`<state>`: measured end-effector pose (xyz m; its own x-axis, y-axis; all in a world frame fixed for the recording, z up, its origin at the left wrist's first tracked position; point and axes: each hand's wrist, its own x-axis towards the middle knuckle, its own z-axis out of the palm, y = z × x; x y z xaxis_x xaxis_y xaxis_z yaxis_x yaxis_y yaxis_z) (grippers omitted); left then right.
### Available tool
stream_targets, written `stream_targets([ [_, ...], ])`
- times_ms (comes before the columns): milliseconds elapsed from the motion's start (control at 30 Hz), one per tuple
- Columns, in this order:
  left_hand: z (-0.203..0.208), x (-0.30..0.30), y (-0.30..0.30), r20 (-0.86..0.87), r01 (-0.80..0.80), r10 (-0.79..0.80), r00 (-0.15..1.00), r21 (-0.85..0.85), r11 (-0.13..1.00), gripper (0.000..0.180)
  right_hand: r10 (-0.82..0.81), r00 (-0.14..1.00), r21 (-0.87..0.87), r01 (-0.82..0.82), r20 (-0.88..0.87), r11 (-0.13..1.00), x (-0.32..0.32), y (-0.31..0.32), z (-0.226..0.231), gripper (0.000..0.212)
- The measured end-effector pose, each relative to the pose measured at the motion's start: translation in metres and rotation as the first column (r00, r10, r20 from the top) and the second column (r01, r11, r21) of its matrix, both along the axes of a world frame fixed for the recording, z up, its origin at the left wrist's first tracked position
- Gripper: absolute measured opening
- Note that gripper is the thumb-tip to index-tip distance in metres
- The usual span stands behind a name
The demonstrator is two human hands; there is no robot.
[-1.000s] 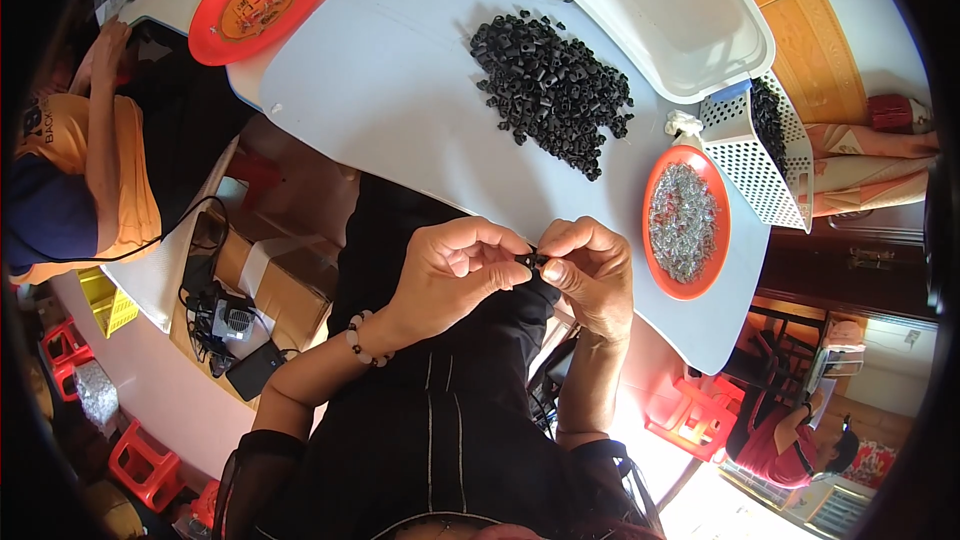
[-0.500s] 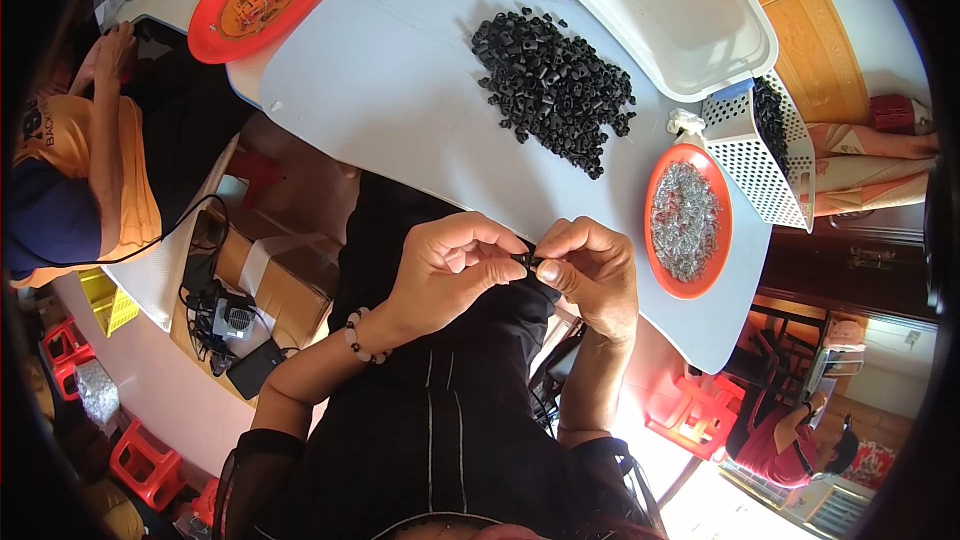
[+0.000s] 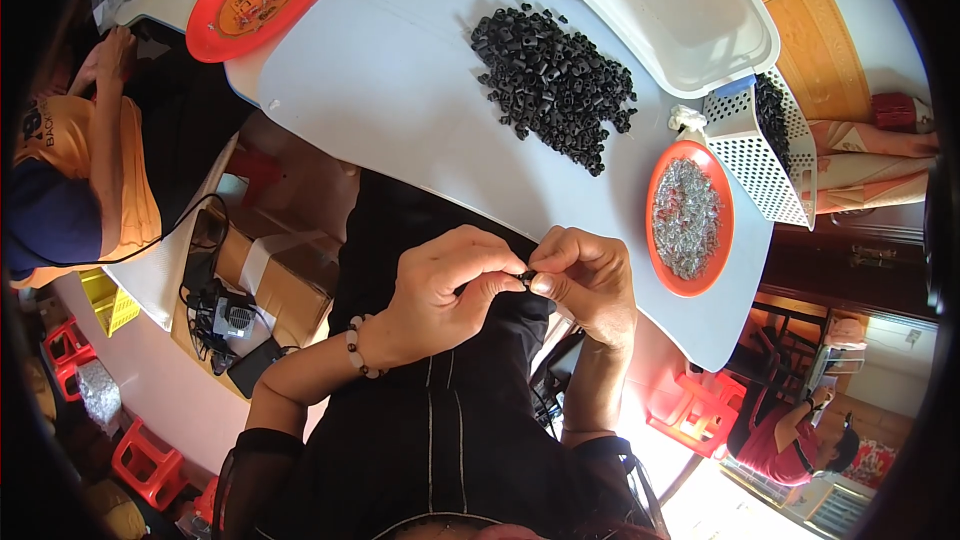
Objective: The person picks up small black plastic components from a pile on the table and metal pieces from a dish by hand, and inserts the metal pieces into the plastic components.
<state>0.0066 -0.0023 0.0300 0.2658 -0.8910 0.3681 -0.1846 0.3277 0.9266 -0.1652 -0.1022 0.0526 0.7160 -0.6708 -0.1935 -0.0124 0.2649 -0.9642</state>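
Between the fingertips of my left hand (image 3: 445, 290) and my right hand (image 3: 588, 285) is a small black plastic part (image 3: 526, 279). Both hands are closed in a pinch, thumb against forefinger, and their tips almost meet over my lap by the table edge. The fingers cover most of the part, so its exact shape is hidden. Beyond my hands, a heap of small black plastic parts (image 3: 550, 80) lies on the pale table (image 3: 370, 70). To the right of my right hand, an orange-red plate (image 3: 727, 230) holds many small clear plastic pieces (image 3: 685, 220).
A white tub (image 3: 670, 10) stands at the far right, beside a white perforated basket (image 3: 745, 155) with black parts. A red plate (image 3: 205, 25) lies far left. One person in orange (image 3: 110, 170) sits at left; another in red (image 3: 780, 445) is at lower right.
Both hands have shifted slightly lower, and their fingertips have come closer together around the black part. The wrists have turned a little.
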Motion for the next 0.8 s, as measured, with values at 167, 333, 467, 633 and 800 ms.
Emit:
stream_targets([
  [167,-0.001,-0.005,0.005,0.086,-0.066,0.071,0.994,-0.061,0.996,0.014,0.008,1.000,0.005,-0.008,0.014,1.000,0.000,0.005,-0.003,0.012],
  [333,-0.007,-0.009,0.008,0.046,-0.054,0.057,0.997,-0.059,0.997,0.013,0.018,0.999,0.090,-0.021,0.030,0.996,0.001,0.004,-0.004,0.011],
  [467,-0.009,-0.008,0.001,-0.016,-0.005,0.004,1.000,-0.051,0.999,0.014,0.019,0.991,0.202,-0.045,0.133,0.978,-0.007,-0.003,-0.016,0.011],
  [633,-0.004,-0.009,-0.006,-0.104,-0.008,0.007,0.995,-0.002,1.000,0.019,-0.038,0.998,0.135,0.031,0.049,0.990,-0.011,-0.009,-0.003,0.023],
  [800,-0.008,-0.008,-0.008,-0.124,-0.036,0.038,0.992,0.018,0.999,0.025,-0.058,0.998,0.060,0.056,0.032,0.997,-0.011,-0.010,-0.001,0.026],
])
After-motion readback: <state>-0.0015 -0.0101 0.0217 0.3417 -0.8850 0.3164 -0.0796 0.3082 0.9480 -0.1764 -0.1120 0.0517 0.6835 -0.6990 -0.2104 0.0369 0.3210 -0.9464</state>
